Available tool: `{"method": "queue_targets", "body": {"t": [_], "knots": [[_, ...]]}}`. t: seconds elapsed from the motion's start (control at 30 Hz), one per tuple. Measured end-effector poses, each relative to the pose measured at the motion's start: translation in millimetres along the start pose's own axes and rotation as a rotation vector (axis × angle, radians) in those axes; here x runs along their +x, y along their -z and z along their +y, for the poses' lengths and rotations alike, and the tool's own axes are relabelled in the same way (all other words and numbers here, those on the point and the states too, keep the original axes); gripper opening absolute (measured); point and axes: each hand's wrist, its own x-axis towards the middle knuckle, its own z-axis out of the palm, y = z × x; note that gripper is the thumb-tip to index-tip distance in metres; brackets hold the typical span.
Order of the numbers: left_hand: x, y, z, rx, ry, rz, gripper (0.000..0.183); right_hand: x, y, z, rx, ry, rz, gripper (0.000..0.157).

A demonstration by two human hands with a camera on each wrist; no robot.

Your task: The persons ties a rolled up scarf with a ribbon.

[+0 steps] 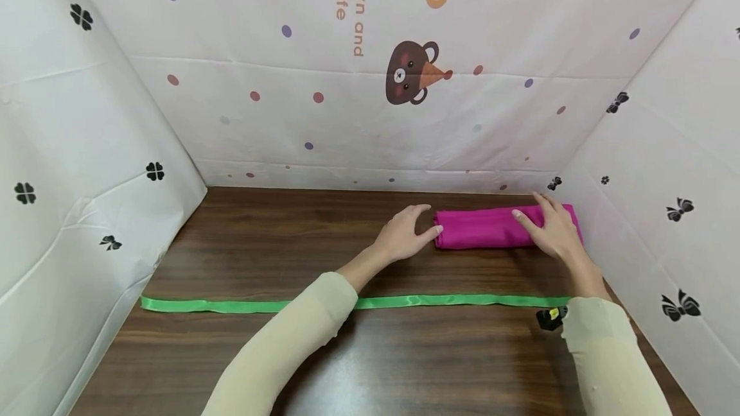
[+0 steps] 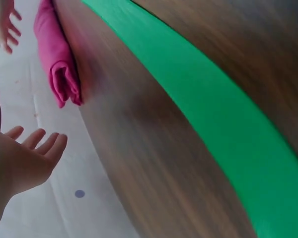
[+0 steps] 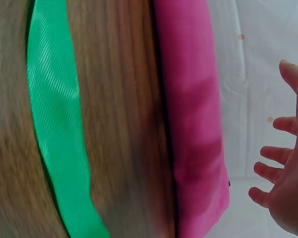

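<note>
A folded or rolled magenta cloth (image 1: 482,228) lies at the back right of the table. My left hand (image 1: 403,234) is at the cloth's left end, thumb and fingers spread; in the left wrist view that hand (image 2: 25,161) holds nothing. Over the cloth's right end is my right hand (image 1: 549,226), also with spread fingers. In the right wrist view the right hand (image 3: 288,163) appears apart from the cloth (image 3: 193,109). A long green ribbon (image 1: 439,300) stretches across the table in front of the cloth, passing below both forearms.
A small black object with a yellow mark (image 1: 549,318) sits by the ribbon's right end, partly behind the right sleeve. White printed sheets (image 1: 324,127) enclose the brown wooden table (image 1: 277,230) at the back and both sides.
</note>
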Motion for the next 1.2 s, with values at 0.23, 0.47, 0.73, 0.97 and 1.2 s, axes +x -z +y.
{"method": "queue_targets", "body": {"t": [0.23,0.47,0.73,0.97,1.2], "knots": [[5.8,-5.5,-1.3,-0.143,0.059,0.034,0.071,4.9,2.1,13.9,0.004,0.002,0.03,0.082],[9.8,-12.6,6.0,-0.32,0.129,0.049,0.072,7.9,4.0,24.8,0.026,-0.038,0.075,0.074],[11.9,-24.5,11.5,-0.398,0.203,0.08,0.066,2.3,-2.4,36.1,0.011,-0.127,0.063,0.078],[20.8,-36.4,13.1,-0.445,0.24,0.153,0.052,1.5,-6.0,41.6,0.015,-0.168,0.015,0.083],[28.1,-46.7,16.5,-0.437,0.309,0.155,0.05,4.1,-9.2,45.7,-0.004,-0.188,0.002,0.077]]}}
